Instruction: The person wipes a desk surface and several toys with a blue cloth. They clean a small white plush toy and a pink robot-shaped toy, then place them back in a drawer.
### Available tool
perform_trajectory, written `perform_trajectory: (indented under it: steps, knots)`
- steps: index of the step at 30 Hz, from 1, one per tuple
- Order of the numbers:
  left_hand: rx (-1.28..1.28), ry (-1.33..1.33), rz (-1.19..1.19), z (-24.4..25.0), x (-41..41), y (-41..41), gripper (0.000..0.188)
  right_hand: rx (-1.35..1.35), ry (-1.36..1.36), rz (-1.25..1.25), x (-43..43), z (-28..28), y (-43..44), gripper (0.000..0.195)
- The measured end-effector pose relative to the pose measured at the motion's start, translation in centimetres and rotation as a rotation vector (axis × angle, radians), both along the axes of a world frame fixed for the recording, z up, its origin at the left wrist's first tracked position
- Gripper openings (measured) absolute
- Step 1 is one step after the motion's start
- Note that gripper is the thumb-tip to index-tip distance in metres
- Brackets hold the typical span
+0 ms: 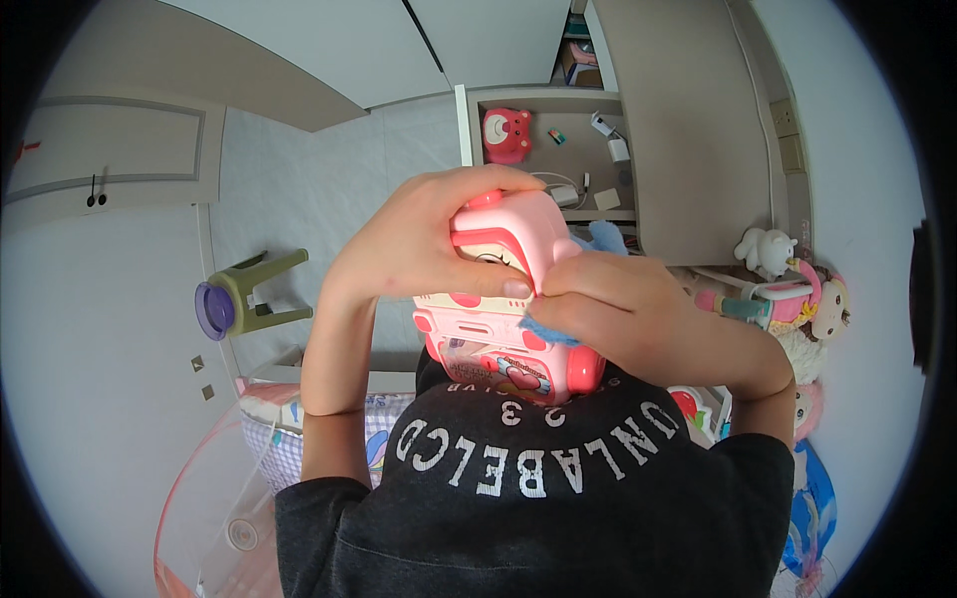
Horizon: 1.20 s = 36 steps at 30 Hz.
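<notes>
A pink toy ambulance (pixel 549 217) with a face on its front is held up against the chest of the black T-shirt (pixel 523 538). My left hand (pixel 419 247) grips it across the top and front, thumb over the painted face. Pinched in my right hand (pixel 620 306) is a blue cloth (pixel 549 330), pressed to the toy's side edge near my left thumb. Part of the cloth is hidden under my right fingers, and another end sticks up behind the hand.
Beyond the hands, an open drawer (pixel 553 94) holds a red bear-shaped object (pixel 507 134), a white charger and a cable. A green stool (pixel 243 303) stands on the floor to the left. A doll (pixel 807 303) and a white plush toy (pixel 766 250) lie at the right by the desk (pixel 695 142).
</notes>
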<state>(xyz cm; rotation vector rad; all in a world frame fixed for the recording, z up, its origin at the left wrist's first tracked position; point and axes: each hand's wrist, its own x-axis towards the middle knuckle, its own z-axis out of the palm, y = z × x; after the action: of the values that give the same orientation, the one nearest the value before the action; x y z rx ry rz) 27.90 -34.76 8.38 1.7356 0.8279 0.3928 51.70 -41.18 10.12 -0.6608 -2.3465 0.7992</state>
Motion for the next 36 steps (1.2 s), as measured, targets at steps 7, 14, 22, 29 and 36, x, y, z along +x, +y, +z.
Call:
perform_trajectory:
  steps: [7,14,22,29,36]
  knots:
    - [-0.003,-0.049,0.019,-0.2,-0.5,-0.6,0.076,-0.006,0.065,-0.015,0.3,-1.3,-0.5,0.026]
    - [-0.036,-0.061,0.04,-0.5,-0.6,-0.6,0.077,-0.006,0.109,-0.07,-0.3,-1.3,-0.5,0.023]
    - [-0.057,-0.057,0.038,-0.7,-0.5,-0.4,0.076,0.075,0.036,-0.076,-0.1,-0.7,0.2,0.022]
    - [-0.034,-0.051,0.035,-1.0,-0.6,-0.5,0.077,0.084,-0.026,-0.07,0.0,-0.2,0.5,0.023]
    - [-0.052,-0.046,0.032,-0.7,-0.6,-0.6,0.079,0.035,-0.046,-0.017,0.4,-0.2,-0.1,0.022]
